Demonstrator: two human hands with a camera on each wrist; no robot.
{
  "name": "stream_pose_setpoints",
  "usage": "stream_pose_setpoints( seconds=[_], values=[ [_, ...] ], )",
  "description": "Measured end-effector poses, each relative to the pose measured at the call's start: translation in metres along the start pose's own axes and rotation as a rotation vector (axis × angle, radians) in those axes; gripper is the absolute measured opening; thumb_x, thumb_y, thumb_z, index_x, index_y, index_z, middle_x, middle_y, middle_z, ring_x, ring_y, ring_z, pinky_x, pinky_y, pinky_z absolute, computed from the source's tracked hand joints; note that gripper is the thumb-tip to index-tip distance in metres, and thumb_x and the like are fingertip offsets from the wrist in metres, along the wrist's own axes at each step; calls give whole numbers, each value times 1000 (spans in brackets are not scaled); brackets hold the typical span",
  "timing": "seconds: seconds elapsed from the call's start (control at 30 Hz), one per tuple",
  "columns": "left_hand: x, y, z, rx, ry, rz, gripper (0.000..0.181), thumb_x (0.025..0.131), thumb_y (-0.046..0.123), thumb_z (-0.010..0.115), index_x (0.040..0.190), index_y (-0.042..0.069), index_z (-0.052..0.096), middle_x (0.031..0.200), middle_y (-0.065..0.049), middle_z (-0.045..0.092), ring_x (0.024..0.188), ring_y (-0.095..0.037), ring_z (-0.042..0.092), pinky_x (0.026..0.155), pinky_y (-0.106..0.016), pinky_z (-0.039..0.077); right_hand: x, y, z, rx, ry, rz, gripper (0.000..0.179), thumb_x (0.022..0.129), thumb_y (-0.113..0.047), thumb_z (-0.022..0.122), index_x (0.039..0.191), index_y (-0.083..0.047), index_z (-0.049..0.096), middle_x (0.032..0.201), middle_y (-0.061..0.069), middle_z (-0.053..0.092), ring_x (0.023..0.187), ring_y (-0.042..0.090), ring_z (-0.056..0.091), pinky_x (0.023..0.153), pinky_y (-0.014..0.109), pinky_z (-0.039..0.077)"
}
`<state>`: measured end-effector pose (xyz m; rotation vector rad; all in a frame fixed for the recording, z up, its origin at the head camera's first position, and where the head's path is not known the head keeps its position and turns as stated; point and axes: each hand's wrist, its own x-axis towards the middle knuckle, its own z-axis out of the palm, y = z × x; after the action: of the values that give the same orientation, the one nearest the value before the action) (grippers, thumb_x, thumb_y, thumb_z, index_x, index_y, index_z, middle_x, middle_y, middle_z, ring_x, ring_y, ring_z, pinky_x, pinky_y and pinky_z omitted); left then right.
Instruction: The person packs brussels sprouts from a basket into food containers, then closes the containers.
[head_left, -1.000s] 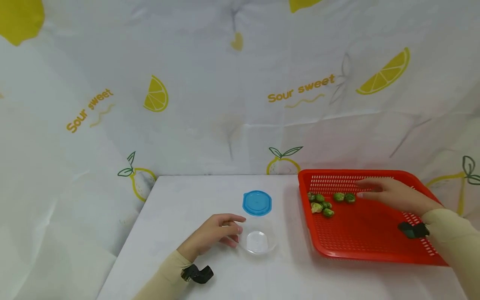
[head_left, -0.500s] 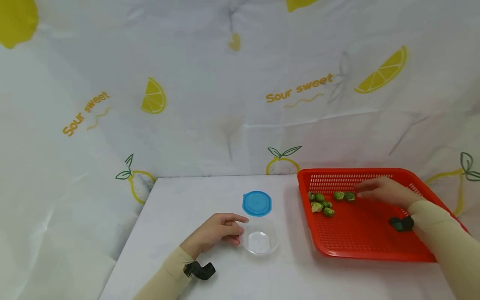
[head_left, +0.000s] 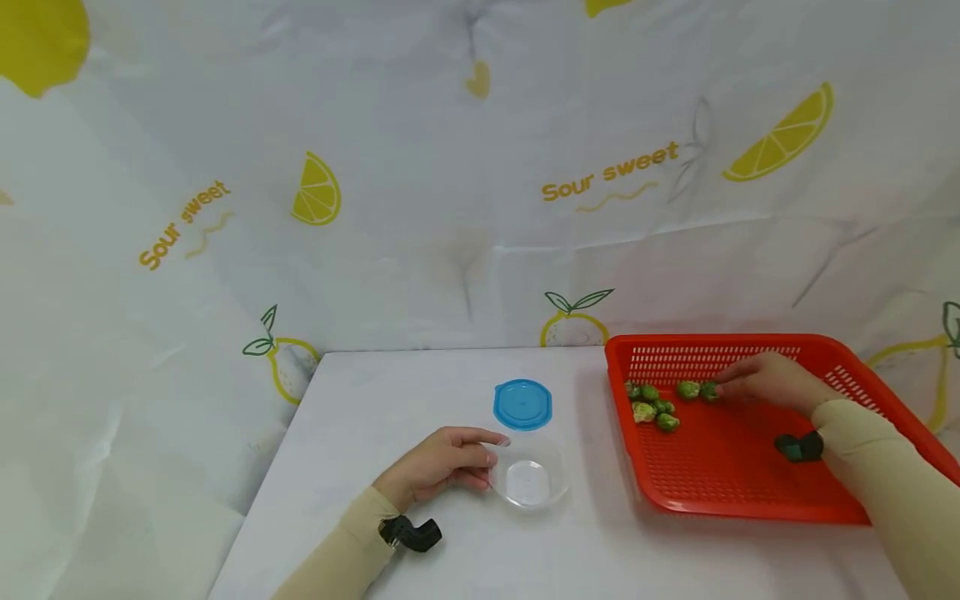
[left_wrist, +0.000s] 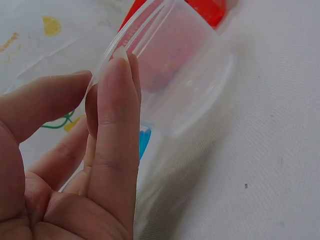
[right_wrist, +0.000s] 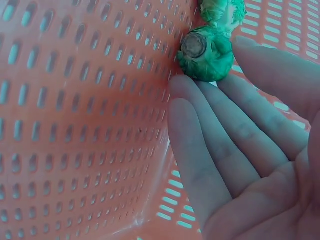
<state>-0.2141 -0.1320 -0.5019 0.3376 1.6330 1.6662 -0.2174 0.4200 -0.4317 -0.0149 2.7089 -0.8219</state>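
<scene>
My left hand (head_left: 442,465) holds the near-left rim of a clear plastic bowl (head_left: 528,483) standing on the white table. In the left wrist view, the bowl's thin rim (left_wrist: 107,57) runs between the left hand's (left_wrist: 95,145) thumb and fingers. Inside the red basket, my right hand (head_left: 776,383) is at a green Brussels sprout (head_left: 708,391). The right wrist view shows this sprout (right_wrist: 206,54) between the right hand's (right_wrist: 245,135) thumb tip and fingertips, stem end toward the camera. Another sprout (head_left: 687,390) lies right beside it.
The red perforated basket (head_left: 738,492) stands on the table's right side. Several more Brussels sprouts (head_left: 666,422) lie along its left wall. A blue lid (head_left: 522,404) lies flat behind the bowl. A white cloth with lemon prints (head_left: 420,275) hangs behind the table (head_left: 390,392).
My right hand has moved left and down to the sprout, its fingers closing in around it. The left hand stays at the bowl's rim, with its thumb and fingers drawn closer onto it.
</scene>
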Motion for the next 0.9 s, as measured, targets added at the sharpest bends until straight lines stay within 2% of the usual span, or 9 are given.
stream_pose_setpoints(
  seconds=[0.37,0.6,0.73,0.9],
  values=[
    [1,-7,-3,-84,-61,11,50,103,11,71,151,7,62,92,-3,76,82,-14,79,79,-26,68,1,-5,1,17,24,48,50,100,-31,78,127,10,74,113,21,81,101,31,77,88,50,67],
    [-2,-8,-4,-119,-80,16,55,103,10,71,156,6,57,94,-3,76,84,-14,80,80,-25,68,4,-9,2,12,59,68,43,98,-30,80,120,8,78,106,17,83,97,28,77,84,46,67],
    [-1,-9,-5,-134,-83,12,55,102,10,72,156,8,57,93,-4,77,84,-14,81,81,-26,68,4,-10,0,-12,71,77,43,97,-31,81,118,7,79,106,19,82,97,30,76,85,49,66],
    [-1,-12,-6,-153,-79,3,54,102,10,72,155,10,58,92,-4,77,84,-14,80,82,-26,68,3,-8,0,-16,48,90,48,97,-33,81,123,7,77,111,21,81,103,36,76,91,57,64]
  ],
)
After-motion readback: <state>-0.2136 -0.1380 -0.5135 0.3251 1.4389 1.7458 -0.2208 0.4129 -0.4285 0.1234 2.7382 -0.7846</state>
